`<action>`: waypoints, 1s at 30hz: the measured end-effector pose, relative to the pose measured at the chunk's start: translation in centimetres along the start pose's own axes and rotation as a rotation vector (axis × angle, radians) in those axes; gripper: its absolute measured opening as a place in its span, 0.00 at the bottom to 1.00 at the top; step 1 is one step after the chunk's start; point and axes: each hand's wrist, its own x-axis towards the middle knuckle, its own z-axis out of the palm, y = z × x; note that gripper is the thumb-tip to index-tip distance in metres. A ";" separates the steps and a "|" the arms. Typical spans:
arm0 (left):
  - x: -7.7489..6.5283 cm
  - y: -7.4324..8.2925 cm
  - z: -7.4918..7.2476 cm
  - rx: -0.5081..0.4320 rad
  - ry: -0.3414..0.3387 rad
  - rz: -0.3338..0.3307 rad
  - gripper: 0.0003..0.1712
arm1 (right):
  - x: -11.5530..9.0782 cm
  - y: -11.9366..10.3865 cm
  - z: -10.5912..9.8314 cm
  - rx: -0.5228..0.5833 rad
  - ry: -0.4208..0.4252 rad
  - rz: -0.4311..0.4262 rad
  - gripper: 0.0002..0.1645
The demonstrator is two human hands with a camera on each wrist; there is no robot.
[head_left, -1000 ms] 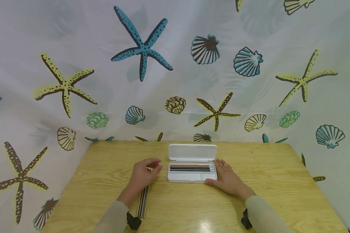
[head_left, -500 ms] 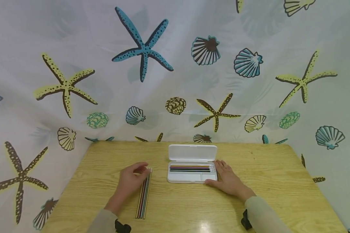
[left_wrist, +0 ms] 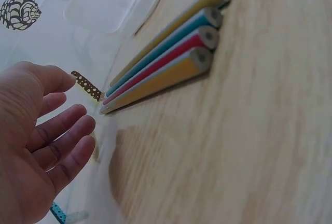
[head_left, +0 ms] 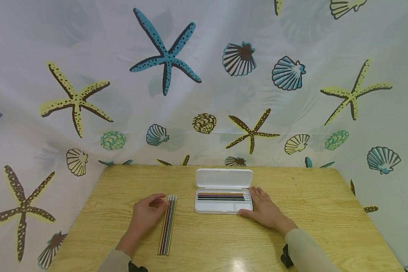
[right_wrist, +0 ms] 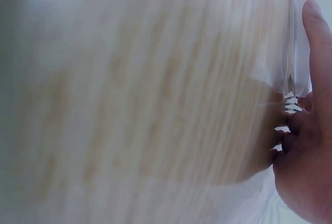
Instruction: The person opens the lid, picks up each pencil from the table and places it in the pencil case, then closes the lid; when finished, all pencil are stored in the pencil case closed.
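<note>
A white pencil case point(head_left: 214, 206) lies with its lid raised on the wooden table, holding several dark and coloured pencils point(head_left: 221, 197) in its back compartment. My right hand point(head_left: 268, 210) rests at the case's right end, fingers extended along the side and thumb at the front corner. Left of the case, several loose unsharpened pencils point(head_left: 167, 226) lie side by side, white ends away from me. Beside their far end is my left hand point(head_left: 146, 214). In the left wrist view its loosely bent fingers point(left_wrist: 66, 156) hold nothing, and the pencils point(left_wrist: 166, 47) lie apart from them.
The wooden table point(head_left: 312, 211) reaches back to a white curtain point(head_left: 204, 90) printed with starfish and shells. The case's raised lid point(head_left: 224, 178) leans back near the table's far edge.
My left hand has moved left and toward me, away from the case and off the loose pencils, whose white ends are now uncovered. My right hand has stayed at the case.
</note>
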 end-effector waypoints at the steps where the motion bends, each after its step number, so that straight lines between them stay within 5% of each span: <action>1: 0.0 -0.1 0.0 0.012 0.001 -0.004 0.18 | 0.0 0.0 0.0 -0.001 -0.002 0.002 0.67; 19: -0.1 -1.3 0.5 0.053 -0.053 -0.049 0.21 | -0.2 -0.4 -0.2 -0.008 -0.004 -0.002 0.66; 30: 0.0 -1.3 0.5 0.097 -0.018 -0.050 0.24 | -0.1 -0.3 -0.1 -0.005 0.003 -0.004 0.66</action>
